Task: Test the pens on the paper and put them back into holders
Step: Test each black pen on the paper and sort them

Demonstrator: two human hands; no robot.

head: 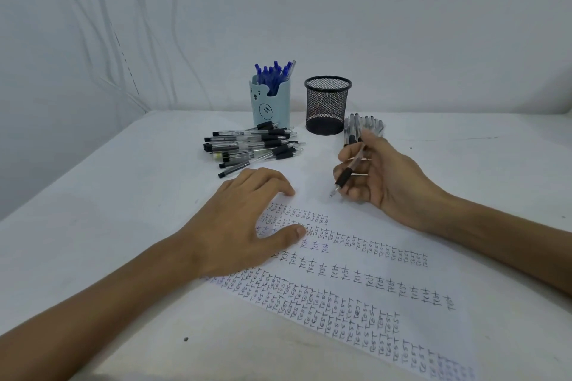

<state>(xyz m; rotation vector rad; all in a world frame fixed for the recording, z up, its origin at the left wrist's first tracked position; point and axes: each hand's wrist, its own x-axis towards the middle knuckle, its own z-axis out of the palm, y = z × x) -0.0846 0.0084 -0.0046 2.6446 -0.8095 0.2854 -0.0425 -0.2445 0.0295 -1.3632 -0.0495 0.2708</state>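
Pinning the paper [356, 260] with flat left hand [238, 226]; right hand [374, 176] grasps a pen [348, 172]; lower the tip gently, write lightly.

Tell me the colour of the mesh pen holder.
The mesh holder is black, clearest in the head view.

Observed: left hand [244, 219] and right hand [380, 176], both bare; forearms [108, 297] uncovered up to the frame edge (thumbnail [301, 230] on left hand cut short).
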